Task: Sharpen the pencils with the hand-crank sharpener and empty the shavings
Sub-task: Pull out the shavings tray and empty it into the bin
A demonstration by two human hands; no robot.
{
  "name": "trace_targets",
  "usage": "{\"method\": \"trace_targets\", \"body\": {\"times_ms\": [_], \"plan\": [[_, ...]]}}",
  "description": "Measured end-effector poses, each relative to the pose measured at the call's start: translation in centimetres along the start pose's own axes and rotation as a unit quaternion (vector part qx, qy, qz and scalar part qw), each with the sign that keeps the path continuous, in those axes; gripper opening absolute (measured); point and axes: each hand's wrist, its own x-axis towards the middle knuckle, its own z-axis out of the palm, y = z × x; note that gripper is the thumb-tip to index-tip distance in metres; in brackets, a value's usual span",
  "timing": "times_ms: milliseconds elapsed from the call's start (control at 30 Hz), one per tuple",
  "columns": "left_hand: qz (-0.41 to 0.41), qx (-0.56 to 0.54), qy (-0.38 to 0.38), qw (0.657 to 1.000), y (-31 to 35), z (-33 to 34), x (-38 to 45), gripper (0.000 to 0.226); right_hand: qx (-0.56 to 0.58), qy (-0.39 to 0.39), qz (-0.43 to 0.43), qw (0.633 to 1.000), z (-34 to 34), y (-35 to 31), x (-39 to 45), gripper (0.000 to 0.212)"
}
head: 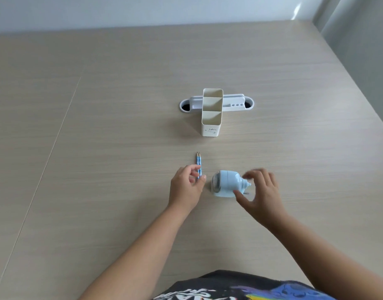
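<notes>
Two blue patterned pencils [198, 162] lie side by side on the table, tips pointing away from me. My left hand [186, 187] rests over their near ends, fingers curled around them. A light blue hand-crank sharpener [226, 182] stands just right of that hand, its crank end facing right. My right hand [259, 191] is at that crank end, blurred, fingers spread, thumb touching the sharpener's lower right side. Whether it grips the crank is unclear.
A cream pen holder [211, 126] with three empty compartments stands farther back at the centre. Behind it a white cable grommet tray [236, 102] is set into the wooden table [99, 148]. The table's right edge runs diagonally at far right.
</notes>
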Motion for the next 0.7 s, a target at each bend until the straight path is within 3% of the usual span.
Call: {"method": "trace_targets", "body": {"times_ms": [133, 233, 333, 567, 700], "plan": [[0.138, 0.053, -0.123, 0.981, 3.0, 0.6, -0.1, 0.037, 0.012, -0.135, 0.020, 0.991, 0.9, 1.9, -2.6, 0.014], [0.208, 0.149, -0.203, 0.945, 4.0, 1.5, 0.1, 0.049, 0.008, -0.147, 0.087, 0.985, 1.9, 2.3, -2.1, 0.010], [0.204, 0.157, -0.218, 0.941, 4.1, 1.9, 0.0, 0.051, 0.007, -0.137, 0.134, 0.981, 2.3, 2.7, -0.7, 0.005], [0.175, 0.150, -0.210, 0.950, 4.6, 1.7, 0.1, 0.050, -0.031, -0.208, 0.141, 0.967, 2.2, 4.2, 1.2, 0.039], [0.170, 0.151, -0.207, 0.952, 4.7, 1.6, 0.1, 0.050, -0.059, -0.208, 0.138, 0.967, 1.7, 4.6, 1.7, 0.073]]}}
